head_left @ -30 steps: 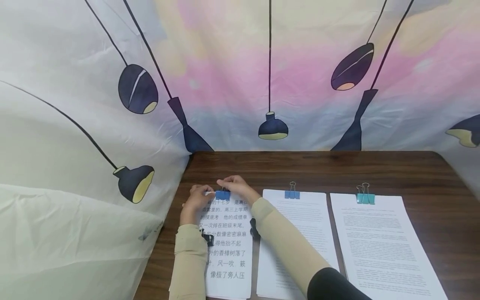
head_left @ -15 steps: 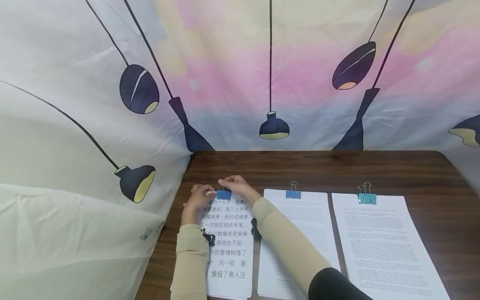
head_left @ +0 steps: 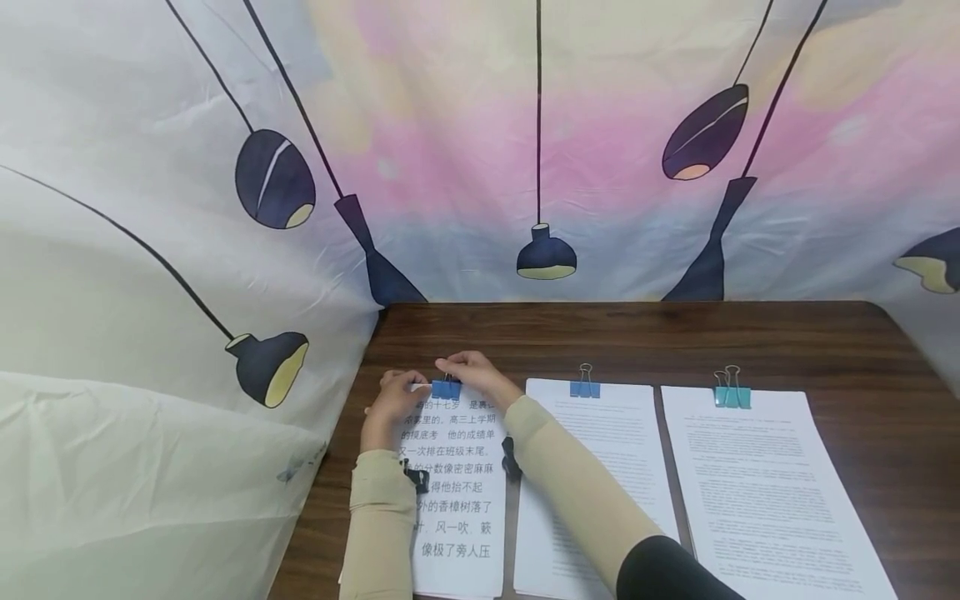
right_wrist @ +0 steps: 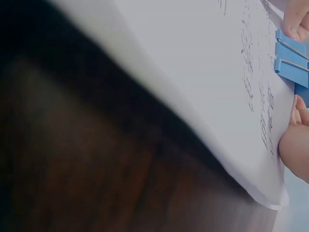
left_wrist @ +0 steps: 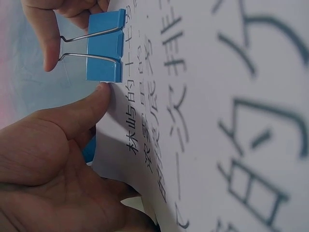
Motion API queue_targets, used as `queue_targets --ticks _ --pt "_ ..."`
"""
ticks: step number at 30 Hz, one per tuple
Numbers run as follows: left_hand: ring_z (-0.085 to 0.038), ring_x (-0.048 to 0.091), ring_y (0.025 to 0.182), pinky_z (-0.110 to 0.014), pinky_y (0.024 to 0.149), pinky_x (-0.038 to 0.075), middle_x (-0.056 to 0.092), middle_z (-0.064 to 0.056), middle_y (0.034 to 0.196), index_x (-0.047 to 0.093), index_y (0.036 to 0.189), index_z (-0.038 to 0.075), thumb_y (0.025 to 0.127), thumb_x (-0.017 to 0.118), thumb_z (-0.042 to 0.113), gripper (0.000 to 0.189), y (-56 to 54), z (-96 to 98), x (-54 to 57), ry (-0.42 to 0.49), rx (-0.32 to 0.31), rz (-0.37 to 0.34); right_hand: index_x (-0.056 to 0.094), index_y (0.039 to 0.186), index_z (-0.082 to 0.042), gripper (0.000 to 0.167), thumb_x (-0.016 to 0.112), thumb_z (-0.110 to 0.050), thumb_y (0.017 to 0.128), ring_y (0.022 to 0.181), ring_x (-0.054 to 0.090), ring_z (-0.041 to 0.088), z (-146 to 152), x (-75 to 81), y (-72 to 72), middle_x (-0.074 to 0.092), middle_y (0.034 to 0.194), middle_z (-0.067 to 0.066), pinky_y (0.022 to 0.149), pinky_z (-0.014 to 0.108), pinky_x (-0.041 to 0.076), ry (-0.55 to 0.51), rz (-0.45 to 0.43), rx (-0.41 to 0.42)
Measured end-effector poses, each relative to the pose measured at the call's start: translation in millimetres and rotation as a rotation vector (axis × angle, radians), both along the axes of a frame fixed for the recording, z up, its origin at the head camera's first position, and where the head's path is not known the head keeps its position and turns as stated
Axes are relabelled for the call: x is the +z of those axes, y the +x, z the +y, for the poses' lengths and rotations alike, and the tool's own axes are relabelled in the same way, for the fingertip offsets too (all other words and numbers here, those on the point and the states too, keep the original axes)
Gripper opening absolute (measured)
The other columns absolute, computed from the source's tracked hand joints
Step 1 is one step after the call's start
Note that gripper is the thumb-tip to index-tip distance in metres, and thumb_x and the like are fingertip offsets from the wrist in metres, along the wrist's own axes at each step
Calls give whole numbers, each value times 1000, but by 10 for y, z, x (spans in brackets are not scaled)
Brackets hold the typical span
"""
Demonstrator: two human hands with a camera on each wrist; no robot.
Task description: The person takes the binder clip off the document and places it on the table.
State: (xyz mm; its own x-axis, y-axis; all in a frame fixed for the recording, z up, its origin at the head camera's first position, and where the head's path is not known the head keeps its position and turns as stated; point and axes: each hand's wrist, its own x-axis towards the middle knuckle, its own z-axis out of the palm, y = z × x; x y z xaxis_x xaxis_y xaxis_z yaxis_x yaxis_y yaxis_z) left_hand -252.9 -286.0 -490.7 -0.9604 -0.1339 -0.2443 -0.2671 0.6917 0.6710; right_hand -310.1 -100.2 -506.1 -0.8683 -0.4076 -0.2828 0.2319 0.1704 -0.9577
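Observation:
A blue binder clip point(head_left: 446, 390) sits on the top edge of the leftmost paper stack point(head_left: 459, 533), which carries large printed characters. My left hand point(head_left: 395, 398) grips that top edge just left of the clip. In the left wrist view the thumb point(left_wrist: 96, 108) lies on the printed face, with its tip right by the clip. From the other side my right hand point(head_left: 477, 373) holds the clip, one digit against the end of the wire handle point(left_wrist: 89, 57). The right wrist view catches the clip point(right_wrist: 292, 57) at its edge; the rear handle is mostly hidden.
Right of the hands lies a middle paper stack point(head_left: 600, 450) with a blue binder clip point(head_left: 585, 389), partly under the right forearm. Farther right is another stack point(head_left: 765, 483) with a teal binder clip point(head_left: 732, 397). A patterned cloth point(head_left: 465, 150) hangs behind the wooden table point(head_left: 637, 342).

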Motion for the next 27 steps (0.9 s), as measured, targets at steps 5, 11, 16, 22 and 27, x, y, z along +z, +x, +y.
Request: queue_targets --ticks 5,11,16,22,27 --pt "-53 23 151 -90 105 -9 30 -23 159 65 111 10 108 61 26 17 12 -6 -6 7 10 -5 59 143 0 62 70 -46 102 139 52 35 -8 -32 -17 57 147 18 119 50 39 -12 -9 1" --pt "-51 21 153 -90 105 -10 30 -22 160 66 110 11 108 61 27 17 10 0 -12 6 15 -2 59 143 -1 62 70 -47 101 137 53 34 -6 -55 -33 58 146 17 119 50 39 -13 -11 2" --pt "-52 20 153 -90 105 -11 28 -23 161 66 111 11 108 61 27 18 4 13 -1 0 11 -3 60 142 -2 61 69 -47 102 134 55 32 1 -49 -39 59 144 16 118 49 40 -7 -9 7" --pt "-52 19 154 -90 105 -10 28 -22 161 66 111 11 108 61 27 17 2 13 -4 -1 7 2 60 141 0 60 69 -45 103 137 54 33 -4 -56 -49 59 144 17 119 48 40 -21 -5 -1" --pt "-51 17 155 -90 104 -10 28 -23 161 66 113 11 108 61 28 18 11 0 -7 -6 4 -1 59 142 0 59 69 -43 103 136 54 33 -5 -55 -38 59 144 18 118 48 40 -34 -12 2"
